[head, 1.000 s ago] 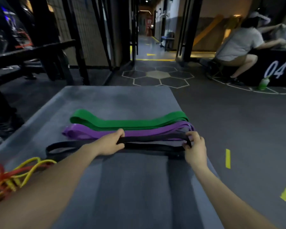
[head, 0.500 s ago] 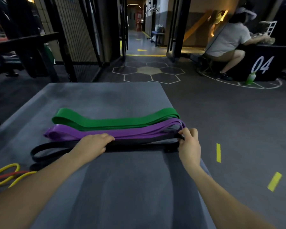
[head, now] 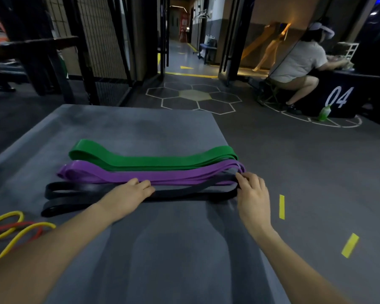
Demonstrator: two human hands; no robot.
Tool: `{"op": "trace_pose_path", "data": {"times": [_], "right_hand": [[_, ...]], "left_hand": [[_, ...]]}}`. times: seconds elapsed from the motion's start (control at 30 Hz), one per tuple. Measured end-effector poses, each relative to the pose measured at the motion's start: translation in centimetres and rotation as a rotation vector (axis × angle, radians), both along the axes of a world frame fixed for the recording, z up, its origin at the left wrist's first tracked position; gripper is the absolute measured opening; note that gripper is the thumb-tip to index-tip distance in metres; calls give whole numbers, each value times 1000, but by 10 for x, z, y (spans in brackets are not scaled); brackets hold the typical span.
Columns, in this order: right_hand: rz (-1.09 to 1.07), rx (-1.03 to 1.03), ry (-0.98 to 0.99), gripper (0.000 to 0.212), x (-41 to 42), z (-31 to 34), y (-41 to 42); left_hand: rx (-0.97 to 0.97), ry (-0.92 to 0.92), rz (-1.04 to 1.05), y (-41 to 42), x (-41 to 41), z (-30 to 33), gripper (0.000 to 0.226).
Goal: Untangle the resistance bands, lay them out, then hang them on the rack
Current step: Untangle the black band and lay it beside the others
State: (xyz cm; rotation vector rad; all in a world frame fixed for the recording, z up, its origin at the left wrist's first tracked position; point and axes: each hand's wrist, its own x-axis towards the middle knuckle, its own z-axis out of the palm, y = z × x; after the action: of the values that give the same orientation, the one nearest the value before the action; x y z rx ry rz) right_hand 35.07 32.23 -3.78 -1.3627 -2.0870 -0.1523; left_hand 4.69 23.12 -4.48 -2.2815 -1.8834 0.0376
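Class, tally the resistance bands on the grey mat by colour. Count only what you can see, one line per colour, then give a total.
Flat green rubber loop band: 1
Flat purple rubber loop band: 1
Flat black rubber loop band: 1
Thin yellow tube bands, tangled and cut off by the frame edge: count unclear
Thin red tube bands, same tangle: count unclear
Total of flat bands: 3

Floor: dark grey floor (head: 305, 172), yellow tape marks (head: 282, 206) right, hexagon pattern (head: 194, 95) far.
Near: grey mat (head: 140, 128).
Left: black mesh partition (head: 101, 38).
Far: lit corridor (head: 180, 51).
Right: seated person (head: 298, 60), black box marked "04" (head: 340, 97), green bottle (head: 324, 113).
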Motion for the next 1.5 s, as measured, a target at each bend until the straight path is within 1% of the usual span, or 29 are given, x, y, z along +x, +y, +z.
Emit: {"op": "trace_pose_path", "data": {"times": [0.07, 0.13, 0.2, 0.27, 0.33, 0.4, 0.47, 0.53, 0.57, 0.67, 0.73, 0.8, 0.83, 0.87, 0.93, 1.0, 1.07, 1.13, 1.23, 1.27, 1.33, 1.4, 1.47, 1.5], "right_hand": [[110, 134, -8, 46, -22, 12, -11], [308, 182, -49, 36, -57, 20, -24], [465, 119, -158, 34, -96, 18, -34], [512, -2, -294, 35, -125, 6, -40], [517, -101, -384, 39, -138, -7, -41], [490, -138, -362, 43, -139, -14, -45], [459, -131, -330, 45, -139, -15, -48], [441, -107, -329, 45, -140, -12, -49], [430, -106, -338, 44, -140, -9, -50], [386, -65, -336, 36, -137, -6, -48], [398, -134, -332, 40, -138, -7, -47], [420, -198, -372, 44, -136, -7, -45], [419, -200, -393, 45, -136, -6, -44], [417, -201, -410, 45, -135, -5, -45], [410, -197, -412, 45, -135, -2, -44], [417, -214, -397, 43, -135, 0, -44], [417, -211, -412, 42, -135, 0, -43], [419, -211, -418, 41, -135, 2, -42], [420, -194, -440, 42, -135, -2, -40], [423, -172, -424, 42, -135, -5, -38], [464, -125, -379, 38, -134, -8, -37], [486, -39, -388, 38, -133, -15, -34], [488, 18, -396, 43, -133, -20, -30], [497, 38, -389, 44, -133, -22, -29]], "left_hand": [[31, -14, -5, -1, -3, -3, 52], [75, 18, -28, 0, -8, -7, 46], [94, 69, -62, 0, -10, -5, 34], [100, 143, -79, 0, -11, -6, 26], [111, 171, -86, 1, -10, -6, 36], [141, 190, -78, -2, -3, 0, 41], [152, 192, -92, -4, 1, 3, 39], [141, 168, -53, -8, 3, 3, 38], [161, 174, -66, -12, 2, 5, 39], [156, 226, -13, -28, -11, 6, 52], [174, 229, 28, -44, -25, 15, 55], [168, 253, 74, -61, -39, 28, 47], [170, 264, 92, -67, -44, 34, 40], [160, 250, 113, -72, -49, 40, 39], [80, 175, 169, -76, -56, 51, 43], [-57, 129, 189, -74, -63, 64, 38], [-110, 146, 178, -69, -67, 79, 39], [-94, 265, 190, -65, -71, 86, 39], [-103, 389, 236, -61, -74, 75, 31], [-118, 403, 260, -60, -77, 67, 32], [-142, 360, 277, -60, -88, 53, 35], [-53, 361, 193, -64, -100, 41, 32], [27, 393, 162, -67, -104, 34, 28], [-12, 361, 183, -66, -105, 32, 30]]}}
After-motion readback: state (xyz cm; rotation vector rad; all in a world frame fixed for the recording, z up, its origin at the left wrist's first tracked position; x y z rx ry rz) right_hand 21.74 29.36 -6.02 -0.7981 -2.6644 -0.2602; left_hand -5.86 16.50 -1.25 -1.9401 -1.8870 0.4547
